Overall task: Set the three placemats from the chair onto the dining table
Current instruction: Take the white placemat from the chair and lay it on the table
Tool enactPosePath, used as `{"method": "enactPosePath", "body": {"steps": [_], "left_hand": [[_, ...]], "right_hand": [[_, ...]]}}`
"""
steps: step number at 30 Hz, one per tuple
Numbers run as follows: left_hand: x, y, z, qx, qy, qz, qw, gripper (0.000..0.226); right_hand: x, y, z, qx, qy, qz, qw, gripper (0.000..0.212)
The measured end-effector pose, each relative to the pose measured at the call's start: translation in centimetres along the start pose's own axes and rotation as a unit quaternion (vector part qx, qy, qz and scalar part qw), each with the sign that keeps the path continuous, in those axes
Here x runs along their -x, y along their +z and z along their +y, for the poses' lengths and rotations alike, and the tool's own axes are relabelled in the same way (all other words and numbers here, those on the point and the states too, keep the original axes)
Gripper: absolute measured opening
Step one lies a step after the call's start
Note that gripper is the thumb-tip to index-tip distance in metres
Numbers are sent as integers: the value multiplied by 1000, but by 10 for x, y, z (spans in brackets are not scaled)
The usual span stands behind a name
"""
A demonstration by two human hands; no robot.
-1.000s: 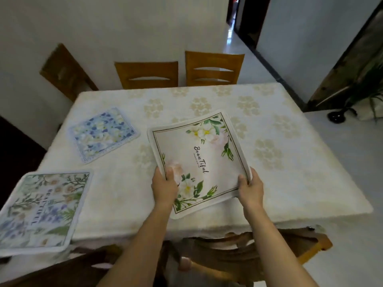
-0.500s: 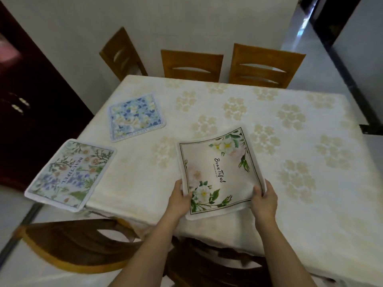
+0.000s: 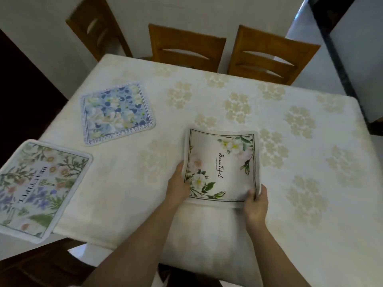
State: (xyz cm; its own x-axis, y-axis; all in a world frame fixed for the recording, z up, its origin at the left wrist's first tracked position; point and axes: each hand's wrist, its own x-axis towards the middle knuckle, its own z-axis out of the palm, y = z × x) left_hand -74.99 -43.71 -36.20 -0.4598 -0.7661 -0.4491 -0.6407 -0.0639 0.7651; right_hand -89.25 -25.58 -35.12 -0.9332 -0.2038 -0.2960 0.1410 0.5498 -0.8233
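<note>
placemat (image 3: 221,162) held, left hand (image 3: 178,185) seemingly partly beneath

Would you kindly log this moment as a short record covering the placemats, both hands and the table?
dining table: cream flowered cloth
white placemat: by the near edge, sides curled up, held by both hands
left hand: grips its left edge
right hand: pinches its near right corner
blue floral placemat: flat, far left
green floral placemat: near left corner, overhanging
</note>
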Motion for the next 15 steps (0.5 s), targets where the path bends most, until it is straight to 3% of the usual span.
{"method": "enactPosePath", "body": {"steps": [5,10,13,15], "left_hand": [[-60,-8,20,-103,57,52,992,79],[-110,4,19,-265,83,149,949,64],[-114,15,7,-300,121,239,915,57],[-116,17,5,-283,122,243,920,53]], "right_hand": [[-45,33,-4,66,-34,-28,997,36],[-86,50,5,274,-151,63,948,52],[-95,57,8,313,-164,94,931,43],[-98,58,12,312,-162,111,930,38]]}}
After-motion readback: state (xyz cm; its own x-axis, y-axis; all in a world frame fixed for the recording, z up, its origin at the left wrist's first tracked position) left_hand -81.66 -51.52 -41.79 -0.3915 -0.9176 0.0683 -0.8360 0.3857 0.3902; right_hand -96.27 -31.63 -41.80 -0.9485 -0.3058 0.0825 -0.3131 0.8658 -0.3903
